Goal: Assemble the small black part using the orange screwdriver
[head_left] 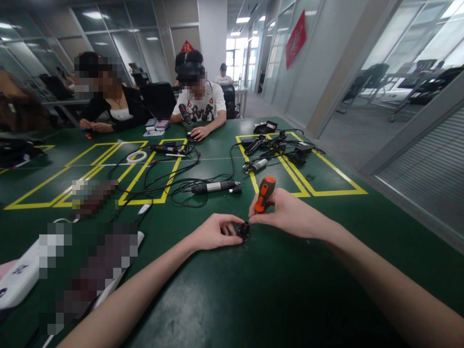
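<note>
My left hand (220,232) rests on the green table, its thumb and fingers closed around a small round black part (244,232) with a short collar on top. Just to the right, my right hand (286,212) grips an orange and grey screwdriver (265,194) by its handle, which leans up and to the right. The screwdriver's lower end points toward the top of the black part; whether the tip touches it I cannot tell. Fingers partly cover both the shaft and the part.
Beyond my hands lies a grey and black electric screwdriver (213,187) with its cable. More corded tools and a black cable heap (282,145) lie among yellow tape outlines. A white power strip (21,270) is at left. Across the table (203,299), a person (199,101) holds a power tool.
</note>
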Tool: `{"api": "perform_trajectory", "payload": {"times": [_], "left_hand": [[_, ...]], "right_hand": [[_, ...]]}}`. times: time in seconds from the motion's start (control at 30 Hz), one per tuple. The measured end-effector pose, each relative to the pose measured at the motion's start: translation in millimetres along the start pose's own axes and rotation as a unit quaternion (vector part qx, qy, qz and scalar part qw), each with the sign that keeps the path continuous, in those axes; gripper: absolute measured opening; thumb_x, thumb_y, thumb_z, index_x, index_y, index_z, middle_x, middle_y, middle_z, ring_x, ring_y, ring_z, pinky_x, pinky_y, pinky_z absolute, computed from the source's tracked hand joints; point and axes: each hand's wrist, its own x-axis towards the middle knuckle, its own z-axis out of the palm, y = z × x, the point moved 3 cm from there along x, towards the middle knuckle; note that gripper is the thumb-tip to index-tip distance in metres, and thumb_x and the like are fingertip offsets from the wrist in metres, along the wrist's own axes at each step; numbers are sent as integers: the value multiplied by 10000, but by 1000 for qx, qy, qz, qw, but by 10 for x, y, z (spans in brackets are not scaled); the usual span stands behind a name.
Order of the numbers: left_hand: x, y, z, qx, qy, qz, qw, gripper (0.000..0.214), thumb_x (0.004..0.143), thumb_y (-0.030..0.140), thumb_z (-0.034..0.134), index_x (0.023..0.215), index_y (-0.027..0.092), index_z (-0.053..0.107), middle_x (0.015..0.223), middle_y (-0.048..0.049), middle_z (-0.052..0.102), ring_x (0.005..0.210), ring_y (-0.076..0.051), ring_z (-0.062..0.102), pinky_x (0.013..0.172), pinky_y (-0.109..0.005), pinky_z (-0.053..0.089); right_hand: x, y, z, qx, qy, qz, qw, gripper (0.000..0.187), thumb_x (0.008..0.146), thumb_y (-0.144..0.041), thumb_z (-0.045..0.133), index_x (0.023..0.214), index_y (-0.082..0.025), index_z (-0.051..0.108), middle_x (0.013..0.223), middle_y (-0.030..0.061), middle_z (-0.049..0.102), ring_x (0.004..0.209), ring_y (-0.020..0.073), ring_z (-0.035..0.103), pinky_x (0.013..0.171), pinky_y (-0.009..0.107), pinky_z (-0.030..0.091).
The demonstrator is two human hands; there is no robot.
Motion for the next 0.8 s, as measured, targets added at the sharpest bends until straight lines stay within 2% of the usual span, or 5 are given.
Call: {"api": "perform_trajectory", "payload": {"times": [0.17, 0.4, 0.53, 0.7, 0.8], "left_hand": [[2, -2, -6, 5, 2, 1, 1000, 542, 744, 342, 836, 1224, 117, 725, 775, -31, 734, 672, -125, 638, 647, -227, 468], [9, -2, -4, 0, 1, -8, 1000, 515, 758, 365, 833, 1192, 107, 732, 761, -29, 733, 632, -109, 608, 640, -219, 463], [11, -19, -11, -4, 1, -4, 1000, 509, 754, 393, 845, 1162, 108, 739, 736, -13, 707, 605, -93, 576, 631, -212, 452], [10, -10, -12, -7, -2, -1, 1000, 482, 754, 395, 844, 1128, 108, 745, 730, -7, 691, 619, -95, 578, 619, -205, 445], [9, 7, -8, -9, -1, 1, 1000, 460, 755, 370, 842, 1122, 108, 747, 738, -9, 696, 632, -94, 585, 619, -201, 444]], "right_hand": [[-36, -25, -13, -15, 24, 7, 1000, 468, 755, -147, 748, 1220, -165, 700, 796, 4, 765, 755, 201, 722, 732, 311, 566], [-70, -60, 13, 25, 2, 31, 999, 698, 752, -103, 734, 1426, -182, 570, 796, -16, 768, 803, 214, 748, 770, 325, 580], [-28, -8, 86, 101, -43, 3, 994, 580, 799, -89, 632, 1366, -162, 534, 898, 28, 773, 932, 222, 760, 881, 359, 570], [-1, 40, 142, 106, -51, -19, 993, 294, 831, -136, 588, 1103, -202, 496, 883, 23, 714, 889, 211, 734, 804, 336, 536], [-14, 27, 137, 72, -43, -18, 996, 229, 839, -237, 647, 1003, -219, 487, 794, -12, 651, 769, 186, 665, 709, 301, 497]]}}
